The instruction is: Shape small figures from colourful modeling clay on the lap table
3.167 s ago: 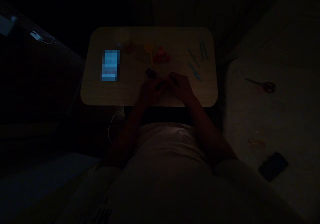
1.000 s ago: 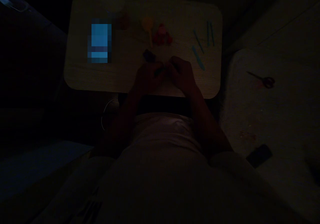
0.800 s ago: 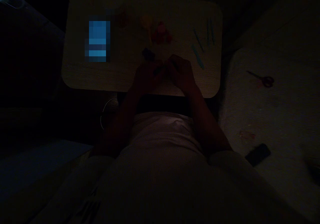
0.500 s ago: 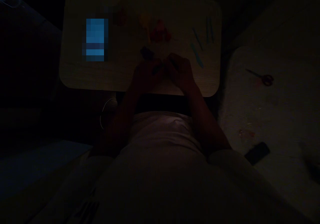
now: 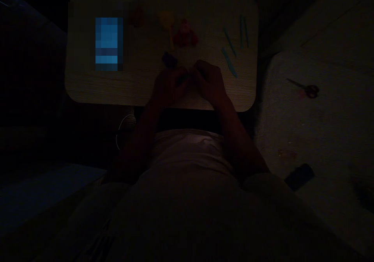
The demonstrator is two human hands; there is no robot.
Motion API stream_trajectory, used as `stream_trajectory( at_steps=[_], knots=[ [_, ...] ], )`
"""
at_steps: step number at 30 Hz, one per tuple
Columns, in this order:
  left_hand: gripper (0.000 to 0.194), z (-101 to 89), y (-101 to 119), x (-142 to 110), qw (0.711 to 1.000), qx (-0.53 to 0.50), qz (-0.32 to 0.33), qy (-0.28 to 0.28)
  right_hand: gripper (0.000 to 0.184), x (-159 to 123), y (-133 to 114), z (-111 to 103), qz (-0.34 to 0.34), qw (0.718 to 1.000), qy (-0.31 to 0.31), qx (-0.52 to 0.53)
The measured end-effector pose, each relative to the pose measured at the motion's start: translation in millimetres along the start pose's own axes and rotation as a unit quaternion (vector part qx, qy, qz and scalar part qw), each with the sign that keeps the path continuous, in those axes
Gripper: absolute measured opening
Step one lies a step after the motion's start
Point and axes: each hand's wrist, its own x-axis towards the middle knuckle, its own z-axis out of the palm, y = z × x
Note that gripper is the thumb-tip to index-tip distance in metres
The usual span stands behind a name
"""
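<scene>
In dim light my left hand (image 5: 170,84) and my right hand (image 5: 208,80) meet above the front part of a wooden-topped table (image 5: 117,88). The fingers of both are curled and brought close together. A small dark piece shows at the left fingertips; its kind is too dark to make out, and what the right fingers pinch is hidden. Just beyond my left hand lies a dark lump (image 5: 169,59). Farther back are a red figure-like shape (image 5: 185,36) and a yellow piece (image 5: 167,19) with a narrow strip reaching toward me.
A pixelated bright blue patch (image 5: 106,39) covers the table's left side. Several thin teal sticks (image 5: 230,42) and a teal plastic knife (image 5: 229,63) lie on the right. On a pale surface beside the table are scissors (image 5: 305,88) and a dark rectangular object (image 5: 300,177).
The view has shifted slightly, so the table's contents sit a little higher and farther left. My hands keep nearly the same closed pose, fingertips together.
</scene>
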Motion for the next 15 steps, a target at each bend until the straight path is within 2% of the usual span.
stream_trajectory(
  at_steps=[9,15],
  knots=[
    [0.025,-0.7,-0.2,1.0,1.000,-0.011,0.011,0.002,0.062,0.2,4.1,1.4,-0.004,1.000,0.000,-0.013],
    [0.024,-1.7,1.3,0.8,1.000,-0.015,0.014,0.004,0.054,0.1,10.1,4.0,0.026,1.000,-0.014,0.006]
  ],
)
